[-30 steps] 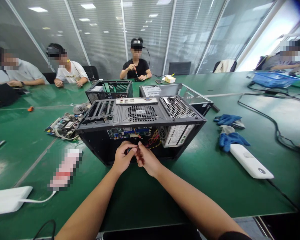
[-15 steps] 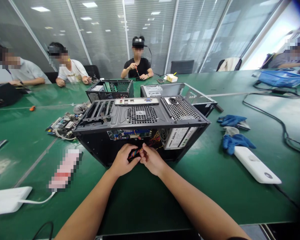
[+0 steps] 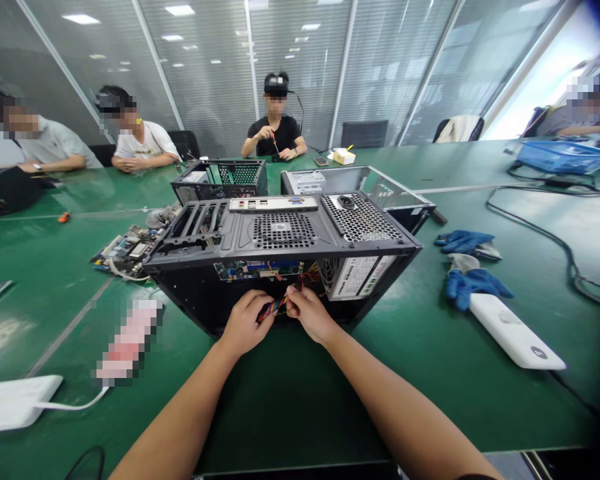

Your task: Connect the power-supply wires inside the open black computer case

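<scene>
A black computer case (image 3: 280,233) lies on its side on the green table (image 3: 430,347), its open side facing me. Inside I see a circuit board (image 3: 260,269), a power supply (image 3: 360,273) and coloured wires. My left hand (image 3: 245,323) is closed, pinching a bundle of coloured wires (image 3: 275,307) at the case opening. My right hand (image 3: 310,313) is also closed on the same bundle, just to the right, fingertips reaching into the case.
A loose motherboard (image 3: 130,250) lies left of the case, two more open cases (image 3: 220,177) (image 3: 360,187) behind it. Blue gloves (image 3: 467,267) and a white device (image 3: 515,330) lie to the right, another white device (image 3: 15,400) at left. Other people sit across the table.
Both hands have shifted right and slightly into the case, pulling a coloured wire bundle into sight between them. The view has tilted a little.
</scene>
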